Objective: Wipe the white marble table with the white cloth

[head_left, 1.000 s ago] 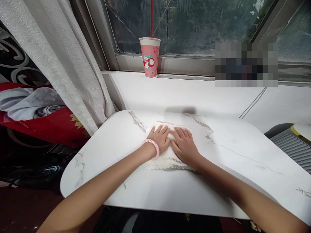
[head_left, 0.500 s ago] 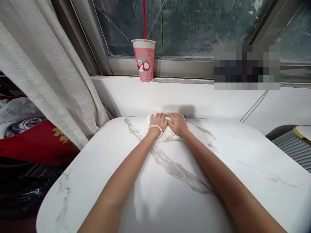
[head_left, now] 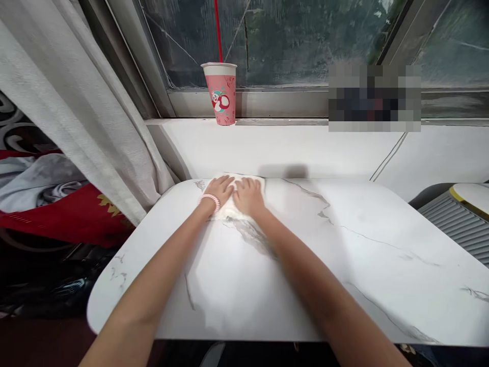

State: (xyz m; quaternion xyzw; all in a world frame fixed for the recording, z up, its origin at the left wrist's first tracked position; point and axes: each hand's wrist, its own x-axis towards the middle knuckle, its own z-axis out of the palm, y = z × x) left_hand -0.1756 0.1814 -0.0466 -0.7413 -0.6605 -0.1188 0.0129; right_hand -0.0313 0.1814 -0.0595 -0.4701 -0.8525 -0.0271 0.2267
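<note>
A folded white cloth (head_left: 232,211) lies at the far left part of a white marble-patterned table (head_left: 344,265). Both my hands press flat on it, side by side. My left hand (head_left: 221,187) rests on the cloth's left half, fingers stretched out, with a pink coil band on the wrist. My right hand (head_left: 250,196) lies on the right half, fingers also flat and slightly blurred by motion. Most of the cloth is hidden under my hands.
A pink paper cup (head_left: 220,93) with a red straw stands on the window sill (head_left: 305,148) behind the table. A grey curtain (head_left: 76,112) hangs at the left over red and grey fabric (head_left: 46,204). A grey ribbed object (head_left: 458,224) sits at the right.
Both hands pushed the cloth away from me to the table's far edge, then slid it left along that edge. The view shifted a little.
</note>
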